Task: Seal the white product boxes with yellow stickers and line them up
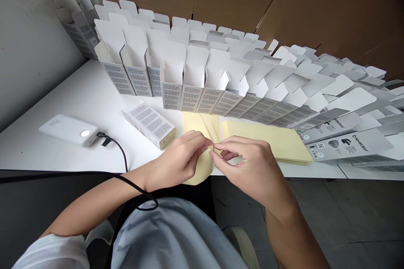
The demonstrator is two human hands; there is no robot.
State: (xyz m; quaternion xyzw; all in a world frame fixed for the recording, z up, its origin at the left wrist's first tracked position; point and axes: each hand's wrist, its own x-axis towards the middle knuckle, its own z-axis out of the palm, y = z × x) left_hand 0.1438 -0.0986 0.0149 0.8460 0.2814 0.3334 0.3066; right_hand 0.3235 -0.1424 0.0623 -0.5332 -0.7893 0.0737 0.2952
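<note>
My left hand (186, 157) and my right hand (248, 166) meet above a pale yellow sheet (197, 176), with thumbs and fingers pinched close together. Anything between the fingertips is too small to make out. The sheet curls over the table's front edge, and its upper part shows creases or overlapping edges behind the fingers. To the right of my right hand lies a stack of flat yellow sheets (268, 141). A printed white carton (150, 124) rests on its side, beyond my left hand, its left-end flap sticking out.
Rows of upright white cartons (195, 88) with raised flaps fill the back of the white table (25, 151). Brown cardboard (233, 0) stands behind them. At left lies a white power bank (67, 129); its black cable (78, 174) loops over my left forearm.
</note>
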